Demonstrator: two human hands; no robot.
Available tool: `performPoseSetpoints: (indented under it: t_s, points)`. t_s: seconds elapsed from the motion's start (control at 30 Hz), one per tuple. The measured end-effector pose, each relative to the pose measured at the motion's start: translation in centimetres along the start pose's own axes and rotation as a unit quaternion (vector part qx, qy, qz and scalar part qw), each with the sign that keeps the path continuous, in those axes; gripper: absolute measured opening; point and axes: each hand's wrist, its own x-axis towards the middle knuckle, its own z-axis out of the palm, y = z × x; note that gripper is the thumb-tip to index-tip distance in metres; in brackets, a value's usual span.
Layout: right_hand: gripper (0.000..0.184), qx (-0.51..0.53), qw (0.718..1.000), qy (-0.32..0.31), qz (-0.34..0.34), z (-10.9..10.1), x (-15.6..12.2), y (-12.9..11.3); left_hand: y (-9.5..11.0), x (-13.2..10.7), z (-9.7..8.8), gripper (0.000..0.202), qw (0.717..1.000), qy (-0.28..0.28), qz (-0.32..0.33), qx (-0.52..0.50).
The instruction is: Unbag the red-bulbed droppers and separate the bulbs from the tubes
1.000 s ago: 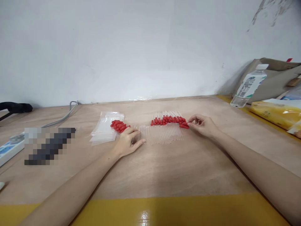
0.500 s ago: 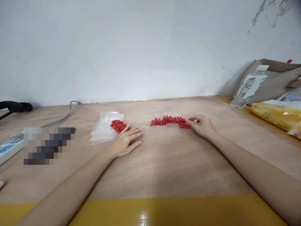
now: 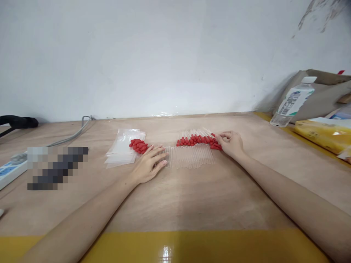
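Observation:
A row of clear glass tubes [image 3: 189, 157] lies side by side on the wooden table. Behind them lies a row of droppers with red rubber bulbs [image 3: 197, 139]. My left hand [image 3: 149, 163] rests flat at the left end of the clear tubes, fingers stretched out and touching them. My right hand [image 3: 230, 144] is at the right end of the red-bulbed row, fingers curled and pinching at the last bulbs. A small heap of loose red bulbs [image 3: 138, 145] sits on a stack of clear plastic bags [image 3: 122, 151] just left of my left hand.
A water bottle [image 3: 291, 102] leans on a cardboard box [image 3: 323, 91] at the right, beside a yellow packet [image 3: 322, 133]. A power strip [image 3: 11, 168] and grey cable [image 3: 72, 136] lie at the left. Yellow tape [image 3: 192, 246] edges the table front.
My right hand has slid left and pressed closer against the end of the red-bulbed row. My left hand's fingers have flattened out along the clear tubes.

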Motion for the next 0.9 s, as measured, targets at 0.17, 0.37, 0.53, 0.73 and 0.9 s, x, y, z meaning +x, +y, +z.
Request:
performPoseSetpoints:
  t_s: [0.17,0.37,0.53,0.73,0.9]
  points:
    - [0.025,0.048,0.994,0.028,-0.089,-0.8,-1.4,-1.2,0.0,0.1,0.1,0.035,0.999,0.034,0.005,0.008]
    - [0.015,0.06,0.952,-0.043,-0.298,-1.5,-4.8,-4.7,1.3,0.6,0.4,0.041,0.994,0.105,0.014,0.014]
    - [0.012,0.077,0.923,-0.077,-0.369,-1.5,-6.8,-7.0,2.9,1.2,0.8,0.04,0.991,0.117,0.063,0.014]
    - [0.011,0.083,0.914,-0.101,-0.384,-1.6,-7.3,-7.6,3.7,1.8,1.3,0.018,0.977,0.161,0.132,0.035]
    - [0.03,0.053,0.9,-0.09,-0.423,-1.2,-7.7,-8.3,4.4,2.0,1.2,0.014,0.974,0.148,0.164,0.059]
